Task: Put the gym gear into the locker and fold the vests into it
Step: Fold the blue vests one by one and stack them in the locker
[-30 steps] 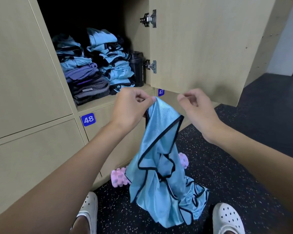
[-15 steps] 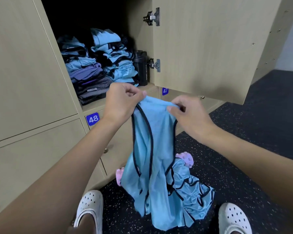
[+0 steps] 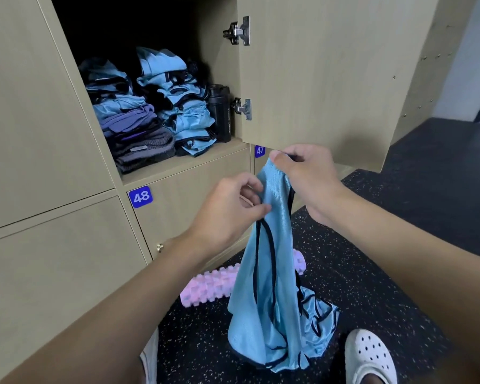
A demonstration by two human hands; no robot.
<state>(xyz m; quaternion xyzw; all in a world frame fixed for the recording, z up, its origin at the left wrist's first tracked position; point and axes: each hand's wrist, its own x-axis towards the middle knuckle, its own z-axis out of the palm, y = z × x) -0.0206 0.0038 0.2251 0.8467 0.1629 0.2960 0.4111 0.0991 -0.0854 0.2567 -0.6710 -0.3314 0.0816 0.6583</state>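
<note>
A light blue vest point(image 3: 263, 286) with black trim hangs in front of me, its lower end reaching a crumpled blue vest pile point(image 3: 315, 314) on the floor. My right hand point(image 3: 302, 178) pinches its top edge, just below the open locker point(image 3: 178, 164). My left hand point(image 3: 230, 209) grips the fabric lower on the left side. Inside the locker sit two stacks of folded vests point(image 3: 178, 106) and dark clothes point(image 3: 139, 145), with a black bottle point(image 3: 219, 112) beside them. A pink foam roller point(image 3: 211, 284) lies on the floor behind the vest.
The locker door point(image 3: 330, 79) stands open to the right. Closed locker fronts point(image 3: 53, 273) fill the left, with number plates 48 point(image 3: 140, 197) and 47 point(image 3: 259, 150). My white clogs point(image 3: 369, 358) stand on the black speckled floor point(image 3: 372, 259).
My right hand has shifted right and now holds the vest's top, while my left hand dropped lower down the fabric. The vest hangs narrower and longer than before.
</note>
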